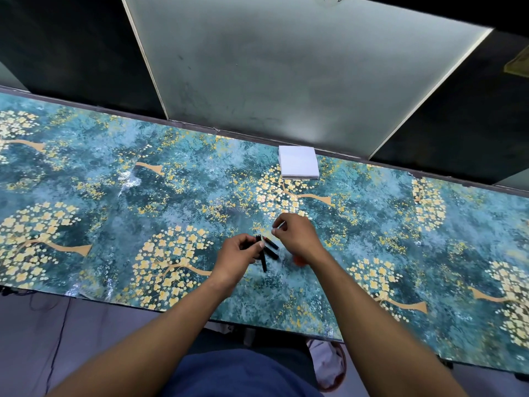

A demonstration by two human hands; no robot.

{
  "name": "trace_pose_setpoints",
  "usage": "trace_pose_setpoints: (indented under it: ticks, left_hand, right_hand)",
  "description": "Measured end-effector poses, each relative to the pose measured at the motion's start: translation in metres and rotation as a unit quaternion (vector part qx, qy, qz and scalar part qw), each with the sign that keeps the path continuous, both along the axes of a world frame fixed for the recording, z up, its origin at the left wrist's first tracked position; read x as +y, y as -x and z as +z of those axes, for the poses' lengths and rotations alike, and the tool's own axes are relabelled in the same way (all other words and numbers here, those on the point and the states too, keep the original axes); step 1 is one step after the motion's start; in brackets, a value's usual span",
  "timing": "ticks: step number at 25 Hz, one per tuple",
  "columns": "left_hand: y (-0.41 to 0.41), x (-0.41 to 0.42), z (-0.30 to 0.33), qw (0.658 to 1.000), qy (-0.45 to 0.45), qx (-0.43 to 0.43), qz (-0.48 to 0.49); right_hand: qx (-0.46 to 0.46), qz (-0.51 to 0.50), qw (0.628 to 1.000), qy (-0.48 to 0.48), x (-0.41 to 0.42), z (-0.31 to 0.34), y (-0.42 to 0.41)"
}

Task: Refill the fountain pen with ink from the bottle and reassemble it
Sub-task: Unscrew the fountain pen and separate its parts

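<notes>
My left hand point(239, 255) is closed around a short black pen part point(259, 239) just above the table. My right hand point(299, 236) pinches a thin pale pen piece point(280, 224) between thumb and fingers, a little right of the left hand. Between the hands, two black pen tubes point(271, 249) lie on the patterned table, and a third black tube point(263, 263) points toward me. A blurred orange-red thing point(299, 261) shows under my right wrist; I cannot tell what it is. No ink bottle is clearly visible.
A stack of white paper squares point(299, 162) sits near the table's far edge point(200, 127), behind my hands. The table has a teal floral cover point(114, 196). A pale board point(286, 67) leans behind it. A basket with cloth point(329, 365) stands on the floor under the near edge.
</notes>
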State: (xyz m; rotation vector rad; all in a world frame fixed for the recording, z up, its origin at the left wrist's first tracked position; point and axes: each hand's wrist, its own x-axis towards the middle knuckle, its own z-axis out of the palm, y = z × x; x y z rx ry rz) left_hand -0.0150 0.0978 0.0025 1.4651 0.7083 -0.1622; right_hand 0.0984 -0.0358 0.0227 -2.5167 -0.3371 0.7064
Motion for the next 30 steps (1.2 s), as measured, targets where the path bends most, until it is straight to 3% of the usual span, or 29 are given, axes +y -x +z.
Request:
trace_pose_setpoints:
  ticks: [3,7,13,16,18,21,26,30]
  left_hand:
    - [-0.012,-0.004,0.002,0.997,0.066,-0.008,0.034]
    - [-0.027,-0.018,0.006,0.972,0.212,0.002,0.100]
    - [-0.035,-0.028,0.011,0.930,0.343,0.034,0.131]
    - [-0.039,-0.028,0.016,0.907,0.392,0.056,0.142]
    - [-0.040,-0.031,0.017,0.897,0.416,0.067,0.137]
    - [-0.041,-0.033,0.019,0.887,0.438,0.071,0.129]
    - [-0.039,-0.028,0.015,0.877,0.451,0.053,0.154]
    - [-0.041,-0.022,0.011,0.893,0.419,0.030,0.163]
  right_hand:
    - [0.039,-0.013,0.995,-0.094,-0.011,0.012,0.010]
    - [0.040,0.001,0.994,-0.103,-0.021,0.021,0.020]
    - [-0.119,-0.024,0.987,-0.106,-0.032,0.032,0.029]
    - [-0.272,-0.040,0.946,-0.169,-0.034,0.043,0.035]
    - [-0.317,-0.021,0.932,-0.174,-0.032,0.047,0.035]
    - [-0.266,0.026,0.957,-0.111,-0.029,0.041,0.036]
    - [-0.247,-0.006,0.962,-0.119,-0.036,0.037,0.040]
    - [-0.219,-0.028,0.969,-0.107,-0.041,0.038,0.042]
